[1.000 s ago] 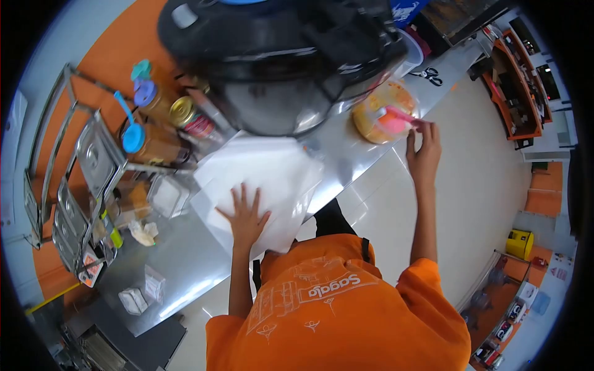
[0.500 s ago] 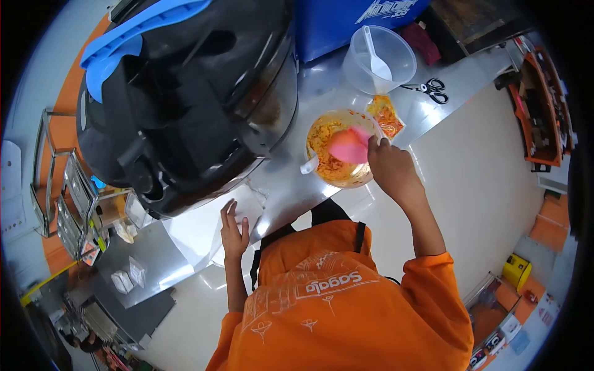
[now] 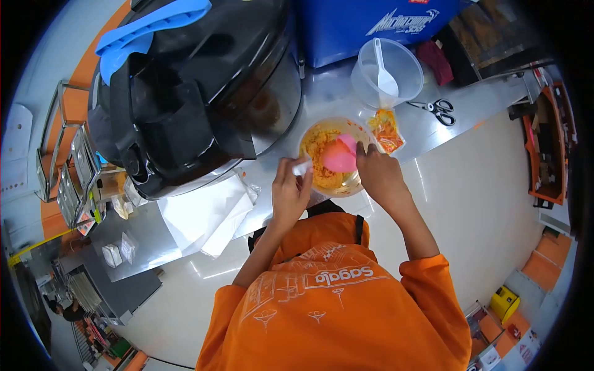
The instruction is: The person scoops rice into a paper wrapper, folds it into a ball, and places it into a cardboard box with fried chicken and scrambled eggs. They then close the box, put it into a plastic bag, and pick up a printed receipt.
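A clear round tub (image 3: pixel 354 187) holds yellow-orange rice (image 3: pixel 322 137) near the counter's front edge. My right hand (image 3: pixel 380 176) is closed around a pink plastic scoop (image 3: pixel 340 154), whose rounded end lies over the rice inside the tub. At the tub's left rim, my left hand (image 3: pixel 289 196) pinches the white handle of a spoon (image 3: pixel 302 167); the spoon's far end is hidden in the rice. Just right of the tub lies a packet with orange-red contents (image 3: pixel 387 131). Behind it stands a clear plastic container (image 3: pixel 411 77) with a white spoon (image 3: pixel 387 80) in it.
A large black cooker (image 3: pixel 204 93) with a blue paddle (image 3: pixel 154 28) on top fills the left of the steel counter. A blue box (image 3: pixel 334 37) stands at the back. Black-handled scissors (image 3: pixel 443 111) lie at right, white paper sheets (image 3: pixel 204 213) at left.
My left hand has moved right and up from over the paper sheets to the tub's rim and taken hold of the white handle. My right hand with the pink scoop has shifted slightly left.
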Action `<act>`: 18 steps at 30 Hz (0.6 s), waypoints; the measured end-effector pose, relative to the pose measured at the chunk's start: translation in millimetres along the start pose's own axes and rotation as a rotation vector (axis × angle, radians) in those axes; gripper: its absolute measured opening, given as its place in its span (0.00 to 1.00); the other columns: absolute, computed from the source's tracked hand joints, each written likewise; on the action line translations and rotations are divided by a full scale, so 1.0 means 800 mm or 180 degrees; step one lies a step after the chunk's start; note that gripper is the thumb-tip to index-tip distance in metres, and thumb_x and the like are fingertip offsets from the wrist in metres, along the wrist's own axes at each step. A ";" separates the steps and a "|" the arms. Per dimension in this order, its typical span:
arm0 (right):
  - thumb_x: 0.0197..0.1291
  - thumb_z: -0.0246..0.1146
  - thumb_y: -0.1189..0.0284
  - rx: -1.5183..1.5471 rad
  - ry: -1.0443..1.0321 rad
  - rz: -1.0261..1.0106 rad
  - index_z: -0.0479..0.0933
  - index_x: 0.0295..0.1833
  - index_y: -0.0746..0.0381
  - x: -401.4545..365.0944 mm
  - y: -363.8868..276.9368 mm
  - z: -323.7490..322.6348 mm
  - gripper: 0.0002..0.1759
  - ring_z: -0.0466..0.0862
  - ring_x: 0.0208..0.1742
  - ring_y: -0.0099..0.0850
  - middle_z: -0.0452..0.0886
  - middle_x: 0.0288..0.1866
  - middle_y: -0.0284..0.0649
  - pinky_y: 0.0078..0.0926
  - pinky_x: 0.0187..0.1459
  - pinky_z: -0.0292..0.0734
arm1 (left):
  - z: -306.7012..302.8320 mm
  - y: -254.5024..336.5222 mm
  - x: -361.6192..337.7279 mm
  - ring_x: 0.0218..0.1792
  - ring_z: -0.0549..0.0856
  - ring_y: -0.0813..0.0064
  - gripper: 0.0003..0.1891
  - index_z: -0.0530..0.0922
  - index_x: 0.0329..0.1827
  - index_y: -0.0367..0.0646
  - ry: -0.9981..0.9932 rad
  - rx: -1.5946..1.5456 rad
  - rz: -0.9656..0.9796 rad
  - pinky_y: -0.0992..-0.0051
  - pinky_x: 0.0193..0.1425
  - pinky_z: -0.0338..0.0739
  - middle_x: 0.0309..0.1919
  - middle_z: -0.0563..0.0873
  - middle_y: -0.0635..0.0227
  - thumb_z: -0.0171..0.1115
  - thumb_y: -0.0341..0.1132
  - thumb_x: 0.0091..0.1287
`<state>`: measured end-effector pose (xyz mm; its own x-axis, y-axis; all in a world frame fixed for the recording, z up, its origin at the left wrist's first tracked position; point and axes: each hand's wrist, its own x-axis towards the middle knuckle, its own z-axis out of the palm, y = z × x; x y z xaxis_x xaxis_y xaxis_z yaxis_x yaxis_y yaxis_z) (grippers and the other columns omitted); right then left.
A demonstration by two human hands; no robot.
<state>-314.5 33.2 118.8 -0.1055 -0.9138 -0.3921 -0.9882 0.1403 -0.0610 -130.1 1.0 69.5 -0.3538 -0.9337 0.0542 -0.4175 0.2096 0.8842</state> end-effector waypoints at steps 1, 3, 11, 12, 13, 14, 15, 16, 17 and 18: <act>0.50 0.52 0.79 0.0095 0.0100 0.0019 0.64 0.57 0.72 -0.004 0.003 -0.003 0.25 0.82 0.31 0.43 0.75 0.39 0.52 0.35 0.30 0.78 | 0.004 0.001 0.005 0.25 0.79 0.72 0.16 0.72 0.46 0.36 -0.0108 0.0080 0.0044 0.77 0.24 0.73 0.36 0.74 0.59 0.62 0.31 0.55; 0.50 0.52 0.79 0.0309 0.0291 0.0076 0.64 0.57 0.72 -0.011 0.010 -0.006 0.25 0.82 0.31 0.44 0.75 0.39 0.53 0.36 0.30 0.78 | 0.002 0.015 0.002 0.24 0.79 0.69 0.11 0.74 0.42 0.36 0.0105 0.0399 0.0796 0.76 0.23 0.74 0.35 0.74 0.60 0.59 0.28 0.57; 0.51 0.49 0.79 0.0726 0.0263 0.0031 0.60 0.58 0.75 0.030 -0.023 0.059 0.26 0.80 0.34 0.49 0.74 0.40 0.60 0.37 0.32 0.78 | -0.044 0.032 -0.011 0.35 0.73 0.60 0.08 0.75 0.38 0.39 0.0030 0.0214 0.1506 0.67 0.42 0.69 0.34 0.74 0.59 0.59 0.30 0.56; 0.51 0.49 0.79 0.0810 0.0188 0.0007 0.59 0.59 0.76 0.030 -0.025 0.059 0.26 0.80 0.34 0.49 0.73 0.40 0.61 0.37 0.32 0.78 | -0.051 0.033 -0.012 0.35 0.74 0.61 0.07 0.73 0.38 0.39 0.0017 0.0001 0.1622 0.65 0.43 0.69 0.33 0.74 0.59 0.56 0.31 0.59; 0.51 0.49 0.79 0.0815 0.0057 -0.0102 0.59 0.59 0.76 0.026 -0.022 0.057 0.27 0.80 0.33 0.49 0.73 0.41 0.61 0.37 0.32 0.78 | -0.056 0.036 -0.013 0.34 0.74 0.63 0.07 0.72 0.39 0.40 0.0014 -0.0214 0.1727 0.64 0.45 0.68 0.32 0.74 0.60 0.54 0.32 0.62; 0.51 0.49 0.79 0.0824 -0.0085 -0.0209 0.58 0.59 0.76 0.020 -0.017 0.052 0.27 0.80 0.33 0.50 0.73 0.41 0.62 0.37 0.32 0.78 | -0.058 0.039 -0.020 0.33 0.74 0.64 0.07 0.70 0.40 0.40 0.0000 -0.0721 0.1671 0.63 0.46 0.68 0.32 0.74 0.60 0.52 0.33 0.63; 0.51 0.48 0.79 0.0827 -0.0227 -0.0317 0.57 0.59 0.77 0.015 -0.014 0.045 0.28 0.80 0.32 0.50 0.73 0.41 0.63 0.37 0.32 0.78 | -0.059 0.041 -0.027 0.33 0.74 0.65 0.07 0.68 0.41 0.41 -0.0009 -0.1231 0.1610 0.61 0.47 0.68 0.31 0.74 0.60 0.50 0.33 0.65; 0.50 0.48 0.79 0.0842 -0.0171 -0.0223 0.57 0.60 0.77 0.015 -0.011 0.037 0.28 0.80 0.32 0.50 0.73 0.41 0.63 0.37 0.32 0.78 | -0.060 0.042 -0.031 0.32 0.74 0.66 0.07 0.67 0.42 0.42 -0.0009 -0.1743 0.1543 0.60 0.48 0.67 0.30 0.74 0.60 0.48 0.34 0.66; 0.50 0.48 0.79 0.0854 -0.0120 -0.0134 0.56 0.60 0.77 0.016 -0.008 0.029 0.28 0.80 0.32 0.50 0.73 0.41 0.63 0.38 0.32 0.78 | -0.064 0.043 -0.032 0.32 0.74 0.66 0.07 0.65 0.43 0.42 -0.0099 -0.1791 0.1493 0.60 0.48 0.67 0.30 0.74 0.60 0.47 0.33 0.66; 0.50 0.48 0.80 0.0865 -0.0071 -0.0052 0.56 0.60 0.77 0.018 -0.007 0.025 0.29 0.80 0.32 0.50 0.73 0.40 0.63 0.38 0.32 0.78 | -0.070 0.042 -0.032 0.31 0.75 0.67 0.06 0.64 0.43 0.43 -0.0184 -0.1836 0.1439 0.59 0.49 0.67 0.30 0.74 0.60 0.46 0.33 0.67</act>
<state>-307.9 26.4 95.2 -0.0845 -0.9086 -0.4090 -0.9235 0.2256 -0.3104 -88.0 16.0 123.6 -0.4374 -0.7722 0.4609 0.2808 0.3696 0.8857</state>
